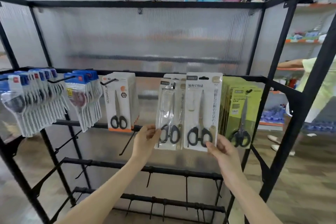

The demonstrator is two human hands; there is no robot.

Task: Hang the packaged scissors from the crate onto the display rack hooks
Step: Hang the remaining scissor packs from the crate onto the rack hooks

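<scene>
My right hand (221,148) pinches the bottom edge of a white scissors pack (202,107) with black handles, raised in front of the rack's upper bar (151,73). My left hand (146,137) holds the lower left corner of a second white pack (170,114), whose top slot sits at a hook. More white packs hang behind it. An orange-trimmed scissors pack (119,102) hangs to the left, and green scissors packs (240,111) hang to the right. The crate is out of view.
Blue-topped packs (36,100) fill the hooks at the far left. Bare black hooks (127,143) stick out from the lower bars (145,168). A ribbed translucent panel (145,38) backs the black frame. A person in a light green top (325,87) stands at the right by shelves.
</scene>
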